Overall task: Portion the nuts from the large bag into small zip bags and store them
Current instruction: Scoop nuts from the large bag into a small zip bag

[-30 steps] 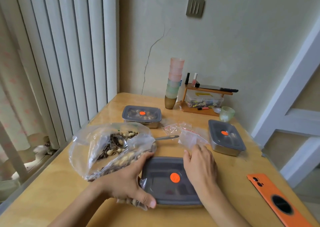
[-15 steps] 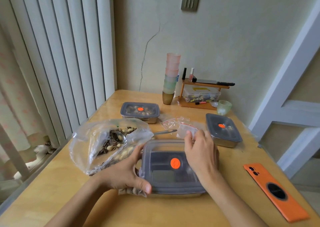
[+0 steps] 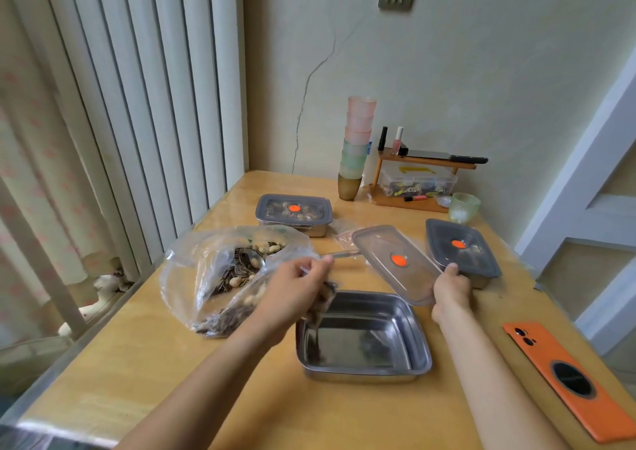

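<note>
Desk (image 3: 144, 363): glossy wood. Open container (image 3: 364, 337): polished metal, reflective. Lid (image 3: 395, 264): translucent grey plastic, orange sticker. Large bag (image 3: 192, 270): clear crinkled plastic film. Phone case (image 3: 564, 377): matt orange

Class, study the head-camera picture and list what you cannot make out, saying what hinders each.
Head view only:
- small zip bag: mostly covered by the left hand; whether sealed is hidden.
- far-right closed container: tinted top hides contents.
- clear box on the shelf: contents too small.
- right hand: fingers hidden under the lifted lid.
</note>
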A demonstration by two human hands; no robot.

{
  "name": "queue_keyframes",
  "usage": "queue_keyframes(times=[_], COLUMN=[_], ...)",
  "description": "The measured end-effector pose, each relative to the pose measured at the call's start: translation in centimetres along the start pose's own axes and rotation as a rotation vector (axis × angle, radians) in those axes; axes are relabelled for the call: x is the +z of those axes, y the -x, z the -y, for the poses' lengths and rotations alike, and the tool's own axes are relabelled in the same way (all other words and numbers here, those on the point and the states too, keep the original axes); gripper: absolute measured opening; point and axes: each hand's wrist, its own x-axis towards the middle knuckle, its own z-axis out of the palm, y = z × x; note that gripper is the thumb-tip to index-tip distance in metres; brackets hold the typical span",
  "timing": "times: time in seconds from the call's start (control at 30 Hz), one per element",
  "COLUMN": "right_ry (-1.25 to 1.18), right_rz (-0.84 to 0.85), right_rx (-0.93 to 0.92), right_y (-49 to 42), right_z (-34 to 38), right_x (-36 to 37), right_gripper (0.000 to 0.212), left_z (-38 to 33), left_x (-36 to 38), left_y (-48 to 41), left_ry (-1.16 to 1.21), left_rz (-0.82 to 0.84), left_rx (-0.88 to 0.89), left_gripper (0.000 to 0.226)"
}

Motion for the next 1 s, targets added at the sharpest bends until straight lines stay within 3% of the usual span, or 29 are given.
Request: queue_keyframes(times=[0.13,0.27,0.37,0.57,0.8,0.93,1.0], right_ry=[-0.086,-0.1,-0.115,-0.186,-0.342,-0.334,-0.319], right_rz=[0.002,0.018,0.034,0.075,0.169,0.164,0.148], right_rx=[-0.039,-0.078,-0.092,-0.138,-0.077,-0.061,-0.071], right_y=[-0.3,-0.4,-0.3,0.5,0.7,0.5,0.4], right_z=[-1.4,-1.9,-1.8,-1.7,-1.9,-2.2,-2.3], right_x=[0.2,0.0,0.0,0.0,0.1,0.0,0.2], right_gripper=[0.045,0.025,0.018,0.015,0.021,0.023,0.025], left_z=[1.0,0.7,0.6,0.7,3.2,4.1,3.8], left_x=[0.7,1.0,1.2,0.6,1.0,0.8,0.8], left_y=[-1.6,-2.1,-2.0,-1.3,-1.2,-0.6,-0.4], left_ry=[-0.402,-0.671,-0.792,-0.916,-1.092,-1.248,-1.322], left_rz=[0.017,0.058,0.1,0.381,0.235,0.085,0.036], left_rx=[0.077,0.175,0.258,0.312,0.579,0.742,0.697], left_gripper=[0.038,0.03,0.027,0.015,0.017,0.034,0.044])
